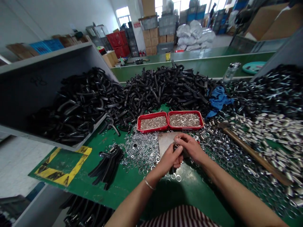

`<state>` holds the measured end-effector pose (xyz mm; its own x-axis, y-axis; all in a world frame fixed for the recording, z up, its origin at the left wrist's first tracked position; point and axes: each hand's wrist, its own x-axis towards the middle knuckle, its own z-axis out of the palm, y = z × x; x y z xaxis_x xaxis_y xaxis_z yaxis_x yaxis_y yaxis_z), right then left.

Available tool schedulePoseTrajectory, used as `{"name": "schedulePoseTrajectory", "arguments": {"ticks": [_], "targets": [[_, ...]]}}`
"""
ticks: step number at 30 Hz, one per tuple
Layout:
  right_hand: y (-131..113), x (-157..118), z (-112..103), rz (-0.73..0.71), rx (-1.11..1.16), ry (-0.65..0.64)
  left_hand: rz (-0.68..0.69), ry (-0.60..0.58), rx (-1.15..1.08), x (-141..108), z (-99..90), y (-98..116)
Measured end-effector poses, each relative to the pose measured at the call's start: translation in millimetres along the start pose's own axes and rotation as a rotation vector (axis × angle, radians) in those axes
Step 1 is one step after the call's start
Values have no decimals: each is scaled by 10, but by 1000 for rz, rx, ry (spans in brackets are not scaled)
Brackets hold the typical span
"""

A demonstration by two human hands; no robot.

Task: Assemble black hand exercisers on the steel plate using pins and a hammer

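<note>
My left hand (172, 156) is closed round a black curved handle, whose dark lower end (173, 170) shows below the fingers. Close against it, my right hand (189, 145) pinches something small and shiny at the handle's top; it looks like a metal ring, but the fingers cover most of it. Both hands are above a flat metal plate (164, 142) on the green table. Loose silver rings (142, 151) lie around the plate. Beyond it stand two red trays, the left tray (152, 129) and the right tray (187, 127), both filled with small metal pins.
A large heap of black handles (161, 85) spreads behind the trays, beside a tilted grey bin (42, 67). Several handles (107, 165) lie stacked at left. A wooden-handled hammer (255, 154), metal sleeves (281, 138), a blue cloth (219, 99) and a glass jar (229, 74) are at right.
</note>
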<state>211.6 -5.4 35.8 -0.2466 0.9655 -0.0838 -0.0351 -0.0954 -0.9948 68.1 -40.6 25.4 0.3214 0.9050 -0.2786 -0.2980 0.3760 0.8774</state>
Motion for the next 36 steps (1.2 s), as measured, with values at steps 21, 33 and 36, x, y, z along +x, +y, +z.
{"name": "schedulePoseTrajectory", "arguments": {"ticks": [21,33,36], "targets": [[270,-165,-641,-327,-1305,-148,217,242,-161,561,-77,172],[250,-165,-747,-352,-1472,-181,302,246,-14,468,-124,175],[186,-144,-739,-259,-1245,8,338,283,132,441,-152,205]]}}
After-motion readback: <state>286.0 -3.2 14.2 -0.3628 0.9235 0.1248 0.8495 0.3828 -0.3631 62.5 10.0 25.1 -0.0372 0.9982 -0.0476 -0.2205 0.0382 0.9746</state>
